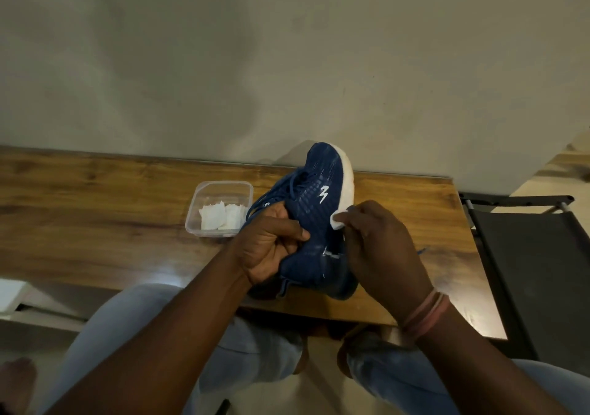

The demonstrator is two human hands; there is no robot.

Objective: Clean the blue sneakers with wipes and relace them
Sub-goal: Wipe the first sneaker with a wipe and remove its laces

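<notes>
**Blue sneaker held on its side over the tabletop, wipe at the sole**

A blue sneaker (314,210) is lifted above the wooden tabletop (95,210), tipped on its side with the toe pointing away toward the wall and the heel nearest the person. Its upper is a dark blue ribbed knit with a small white logo mark on the side panel and another white mark lower down near the heel. The thick white sole (345,181) faces right and curves up round the toe. Blue laces (295,180) run across the top of the shoe; how fully they are threaded cannot be told.

The left hand (271,242) grips the sneaker from the left, its fingers curled into the opening and its thumb laid across the blue upper. The right hand (380,252) has its fingers bent round a white wipe (340,220), pressing it against the rear part of the sole's edge. Pinkish bands sit on the right wrist.

Just left of the shoe, a clear plastic container (220,191) stands on the tabletop with several folded white wipes (222,218) lying in it. Beneath the held shoe, a dark blue shape rests on the tabletop near its front edge; it is mostly hidden. A dark chair (526,271) stands at the right end of the tabletop.
</notes>
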